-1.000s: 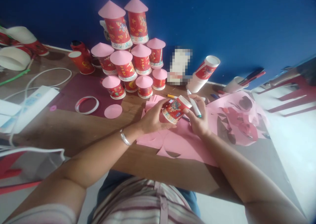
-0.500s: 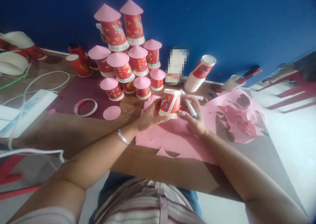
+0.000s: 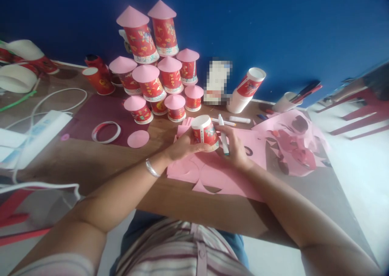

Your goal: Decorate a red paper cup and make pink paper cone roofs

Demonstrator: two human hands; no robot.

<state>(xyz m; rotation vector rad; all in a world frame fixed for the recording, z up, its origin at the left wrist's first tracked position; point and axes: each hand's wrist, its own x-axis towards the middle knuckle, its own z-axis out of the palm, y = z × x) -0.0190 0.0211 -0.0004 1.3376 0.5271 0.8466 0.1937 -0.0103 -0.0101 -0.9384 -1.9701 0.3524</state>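
- Your left hand (image 3: 184, 146) grasps the red patterned paper cup (image 3: 207, 135), thumb low across the front and fingers around its left side. That grip probably steadies the cup while leaving most of its printed wall exposed.
- The cup is held above the pink paper sheets (image 3: 225, 182), white end up and slightly tilted, seemingly so that you can see both top and side.
- Your right hand (image 3: 236, 148) grips a white marker (image 3: 224, 136), its green end pointing down towards you. Its fingertips are close to the cup's right side; whether they touch it, I cannot tell.
- Just beyond your right hand lies a white pen (image 3: 240, 119), likely put there for easy reach.
- To your left, a pink paper disc (image 3: 138, 139) lies flat beside a tape roll (image 3: 106, 132), both apparently set aside from your working spot.
- The cone-topped paper cups (image 3: 149, 83) stand grouped towards the blue wall, perhaps to protect their pink roofs from your arms.
- The pink paper offcuts (image 3: 296, 146) lie at the right, which seems to leave space around your hands.
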